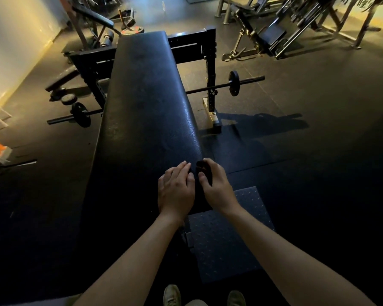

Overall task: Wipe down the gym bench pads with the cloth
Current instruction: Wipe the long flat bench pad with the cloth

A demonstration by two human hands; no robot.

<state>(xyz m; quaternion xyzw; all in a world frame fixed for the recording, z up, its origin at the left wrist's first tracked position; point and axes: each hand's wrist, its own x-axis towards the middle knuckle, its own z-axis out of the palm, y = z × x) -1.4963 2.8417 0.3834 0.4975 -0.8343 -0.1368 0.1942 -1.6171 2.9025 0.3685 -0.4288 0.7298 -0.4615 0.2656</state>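
Left hand [176, 188] lies flat on the pad [146, 96] at its near right edge, fingers straight, holding nothing; right hand [216, 186] just beside it, fingers curled round a small dark wad, seemingly the cloth [203, 171], at that same edge. Wiping looks barely begun; nearly the whole pad beyond the hands is probably left; too dim to see wiped streaks.

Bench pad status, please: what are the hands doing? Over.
Left hand flat on bench pad, near end. Right hand grips dark cloth at pad's right edge. Barbell on floor, off pad.
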